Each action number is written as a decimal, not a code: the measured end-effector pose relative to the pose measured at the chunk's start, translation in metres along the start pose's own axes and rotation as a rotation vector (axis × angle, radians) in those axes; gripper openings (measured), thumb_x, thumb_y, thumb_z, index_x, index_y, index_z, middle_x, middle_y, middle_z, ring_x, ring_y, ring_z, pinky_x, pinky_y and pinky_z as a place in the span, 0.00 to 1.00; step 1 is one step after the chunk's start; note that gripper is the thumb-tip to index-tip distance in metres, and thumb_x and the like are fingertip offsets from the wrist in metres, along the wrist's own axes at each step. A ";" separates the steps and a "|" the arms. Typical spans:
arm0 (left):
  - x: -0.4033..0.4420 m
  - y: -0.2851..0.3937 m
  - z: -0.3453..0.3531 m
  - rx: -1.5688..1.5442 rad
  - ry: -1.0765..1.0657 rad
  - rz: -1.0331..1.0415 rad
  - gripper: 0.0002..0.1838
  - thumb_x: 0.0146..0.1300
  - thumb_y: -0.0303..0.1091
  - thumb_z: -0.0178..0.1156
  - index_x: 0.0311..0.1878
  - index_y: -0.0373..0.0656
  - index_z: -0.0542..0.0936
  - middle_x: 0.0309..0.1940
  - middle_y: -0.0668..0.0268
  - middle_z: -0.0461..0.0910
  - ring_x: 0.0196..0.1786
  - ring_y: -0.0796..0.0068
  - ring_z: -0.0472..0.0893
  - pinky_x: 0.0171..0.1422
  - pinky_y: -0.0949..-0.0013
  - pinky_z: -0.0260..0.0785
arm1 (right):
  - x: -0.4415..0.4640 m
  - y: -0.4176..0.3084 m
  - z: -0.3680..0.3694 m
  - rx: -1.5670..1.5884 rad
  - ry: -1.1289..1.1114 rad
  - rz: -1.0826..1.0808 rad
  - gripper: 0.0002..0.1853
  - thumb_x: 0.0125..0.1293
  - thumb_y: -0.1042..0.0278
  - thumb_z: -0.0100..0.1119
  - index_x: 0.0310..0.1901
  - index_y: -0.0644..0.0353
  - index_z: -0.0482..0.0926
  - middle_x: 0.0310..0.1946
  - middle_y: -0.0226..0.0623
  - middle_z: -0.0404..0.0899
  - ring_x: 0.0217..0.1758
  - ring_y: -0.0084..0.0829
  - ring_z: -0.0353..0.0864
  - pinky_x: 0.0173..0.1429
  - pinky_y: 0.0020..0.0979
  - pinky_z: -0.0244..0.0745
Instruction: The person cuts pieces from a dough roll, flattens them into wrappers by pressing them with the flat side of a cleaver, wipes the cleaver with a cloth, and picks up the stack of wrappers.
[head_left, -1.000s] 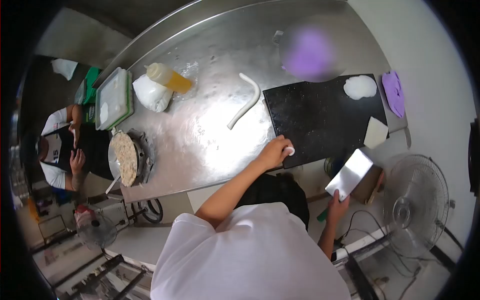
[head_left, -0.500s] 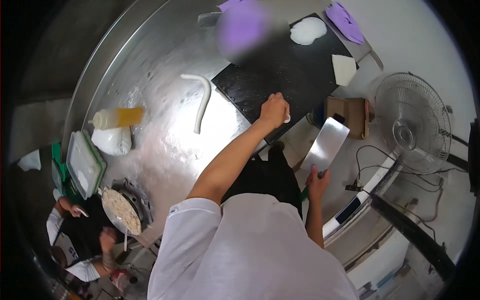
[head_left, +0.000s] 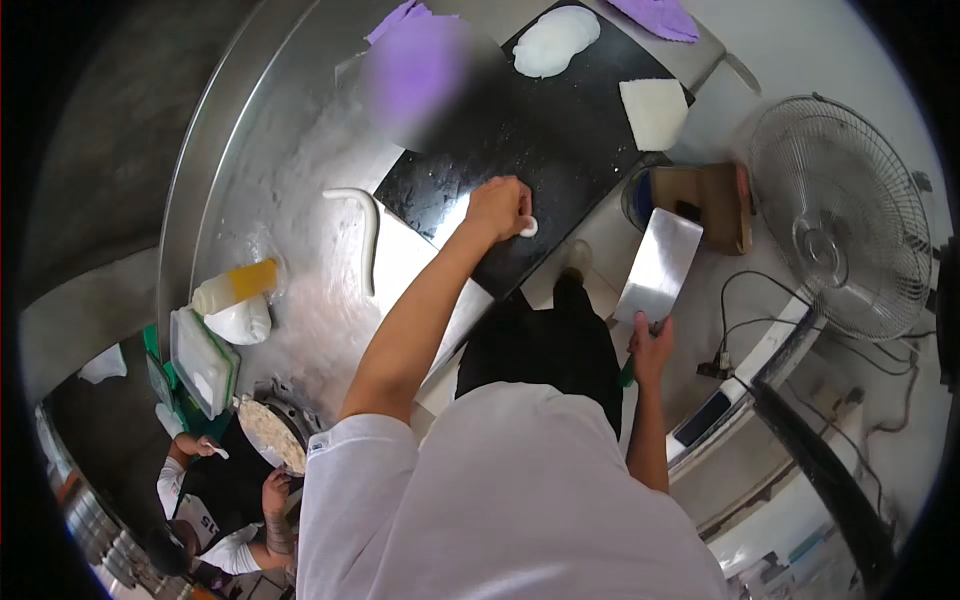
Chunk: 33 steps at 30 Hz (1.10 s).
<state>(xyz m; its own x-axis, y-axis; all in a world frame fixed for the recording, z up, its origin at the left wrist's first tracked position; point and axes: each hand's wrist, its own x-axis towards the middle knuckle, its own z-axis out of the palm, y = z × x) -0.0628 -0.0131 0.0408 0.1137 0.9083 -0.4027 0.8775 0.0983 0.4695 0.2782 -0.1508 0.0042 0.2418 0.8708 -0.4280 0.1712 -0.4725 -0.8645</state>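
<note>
My left hand (head_left: 498, 208) is closed near the front edge of a black board (head_left: 560, 120), its fingers curled on a small piece of white dough (head_left: 529, 229) that peeks out beside them. Off the board's right side, my right hand (head_left: 652, 345) grips a cleaver (head_left: 660, 262) with a broad, shiny blade pointing away from me; part of its green handle shows below the fist. A long bent rope of white dough (head_left: 370, 245) lies on the steel table (head_left: 290, 190) left of the board. At the board's far end sits a rounded white dough mass (head_left: 556, 42).
A white square pad (head_left: 655, 114) lies at the board's right edge, with purple cloth (head_left: 655, 18) beyond. A blurred purple patch covers the upper middle. Bottle (head_left: 236, 287), bag and lidded containers stand left. A co-worker (head_left: 225, 510) is beside a pan (head_left: 270, 437). A fan (head_left: 825, 220) stands right.
The whole view has shifted, so the board and table appear farther left. More of the small dough piece shows beside my left fingers. The co-worker's lower hand is closer to the pan.
</note>
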 end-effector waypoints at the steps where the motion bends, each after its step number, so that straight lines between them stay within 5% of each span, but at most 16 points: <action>1: 0.002 0.004 -0.002 0.011 -0.013 -0.112 0.13 0.46 0.34 0.78 0.35 0.47 0.85 0.41 0.61 0.86 0.50 0.55 0.85 0.54 0.55 0.77 | 0.012 -0.007 -0.002 -0.035 -0.031 -0.038 0.13 0.73 0.63 0.65 0.45 0.61 0.71 0.16 0.27 0.69 0.14 0.19 0.66 0.19 0.26 0.63; 3: 0.008 0.014 -0.008 0.096 0.002 -0.085 0.17 0.47 0.38 0.78 0.38 0.45 0.83 0.40 0.60 0.86 0.50 0.54 0.85 0.54 0.55 0.77 | 0.032 -0.009 -0.009 -0.071 -0.062 -0.055 0.13 0.73 0.64 0.65 0.45 0.61 0.71 0.16 0.27 0.69 0.14 0.19 0.66 0.19 0.26 0.62; 5: 0.028 0.028 -0.033 0.230 -0.351 -0.119 0.19 0.50 0.46 0.75 0.40 0.46 0.83 0.52 0.57 0.84 0.62 0.55 0.80 0.62 0.55 0.75 | 0.063 -0.010 -0.012 -0.070 -0.096 -0.076 0.13 0.72 0.65 0.65 0.46 0.62 0.72 0.17 0.27 0.70 0.14 0.19 0.66 0.19 0.27 0.62; 6: 0.036 0.031 -0.031 0.224 -0.357 -0.129 0.19 0.50 0.46 0.75 0.40 0.46 0.83 0.52 0.57 0.84 0.62 0.55 0.80 0.62 0.55 0.75 | 0.074 -0.018 -0.012 -0.038 -0.101 -0.071 0.12 0.72 0.64 0.66 0.43 0.61 0.73 0.17 0.27 0.71 0.15 0.19 0.67 0.21 0.26 0.62; 8: 0.054 0.041 -0.022 0.003 -0.080 0.104 0.31 0.53 0.55 0.72 0.55 0.45 0.80 0.64 0.52 0.76 0.73 0.49 0.70 0.74 0.49 0.64 | 0.101 -0.029 -0.012 -0.051 -0.141 -0.119 0.13 0.71 0.63 0.68 0.43 0.62 0.75 0.19 0.27 0.73 0.17 0.19 0.69 0.22 0.26 0.63; 9: 0.057 0.041 -0.001 -0.003 -0.081 0.095 0.31 0.53 0.55 0.72 0.55 0.45 0.80 0.64 0.52 0.76 0.73 0.49 0.70 0.74 0.49 0.64 | 0.114 -0.036 -0.012 -0.058 -0.174 -0.173 0.14 0.70 0.61 0.69 0.44 0.63 0.77 0.22 0.27 0.75 0.19 0.19 0.70 0.23 0.26 0.65; 11: 0.052 0.038 0.054 0.057 0.319 0.321 0.46 0.53 0.64 0.68 0.71 0.48 0.71 0.79 0.52 0.57 0.84 0.48 0.50 0.84 0.40 0.42 | 0.134 -0.065 -0.006 -0.073 -0.181 -0.183 0.15 0.69 0.60 0.70 0.42 0.64 0.79 0.23 0.28 0.76 0.20 0.18 0.71 0.25 0.26 0.65; 14: 0.043 0.040 0.051 0.164 0.139 0.389 0.57 0.50 0.72 0.65 0.78 0.48 0.63 0.83 0.53 0.48 0.86 0.51 0.42 0.85 0.36 0.29 | 0.158 -0.108 0.005 -0.005 -0.172 -0.189 0.15 0.70 0.59 0.69 0.42 0.64 0.79 0.23 0.29 0.76 0.22 0.18 0.71 0.27 0.27 0.66; 21: 0.027 0.018 0.052 -0.076 0.261 0.392 0.57 0.40 0.73 0.71 0.68 0.41 0.73 0.79 0.49 0.57 0.83 0.50 0.54 0.83 0.36 0.37 | 0.210 -0.146 0.054 0.344 -0.174 -0.241 0.12 0.74 0.62 0.63 0.44 0.64 0.78 0.28 0.28 0.76 0.22 0.19 0.71 0.24 0.26 0.66; 25: 0.028 0.011 0.054 -0.110 0.344 0.324 0.55 0.34 0.74 0.73 0.60 0.39 0.77 0.75 0.48 0.63 0.80 0.49 0.59 0.81 0.37 0.42 | 0.253 -0.105 0.066 -0.084 -0.105 -0.057 0.19 0.73 0.53 0.64 0.45 0.64 0.78 0.31 0.34 0.80 0.23 0.22 0.74 0.24 0.28 0.68; 27: 0.024 0.013 0.052 -0.117 0.311 0.317 0.54 0.34 0.75 0.72 0.59 0.39 0.78 0.75 0.49 0.63 0.80 0.49 0.59 0.80 0.37 0.42 | 0.277 -0.080 0.065 -0.580 0.013 -0.407 0.22 0.72 0.49 0.66 0.46 0.65 0.78 0.29 0.34 0.78 0.20 0.23 0.73 0.23 0.28 0.68; 28: 0.027 0.010 0.050 -0.110 0.282 0.317 0.54 0.34 0.75 0.72 0.57 0.40 0.78 0.75 0.49 0.64 0.79 0.49 0.60 0.80 0.37 0.43 | 0.267 -0.107 0.066 -0.424 -0.057 -0.138 0.24 0.72 0.47 0.65 0.46 0.66 0.78 0.29 0.34 0.77 0.21 0.24 0.74 0.25 0.30 0.69; 33: 0.027 0.007 0.052 -0.143 0.285 0.335 0.52 0.38 0.79 0.67 0.55 0.41 0.79 0.75 0.52 0.65 0.78 0.51 0.61 0.80 0.37 0.42 | 0.252 -0.108 0.068 -0.117 -0.033 -0.127 0.28 0.72 0.43 0.63 0.47 0.68 0.78 0.31 0.37 0.79 0.26 0.28 0.77 0.29 0.32 0.71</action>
<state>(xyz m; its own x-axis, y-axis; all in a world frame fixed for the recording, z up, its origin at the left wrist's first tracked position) -0.0292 -0.0089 -0.0070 0.2302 0.9731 0.0127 0.7388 -0.1832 0.6486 0.2557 0.1292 -0.0283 0.1804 0.9276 -0.3272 0.3086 -0.3692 -0.8766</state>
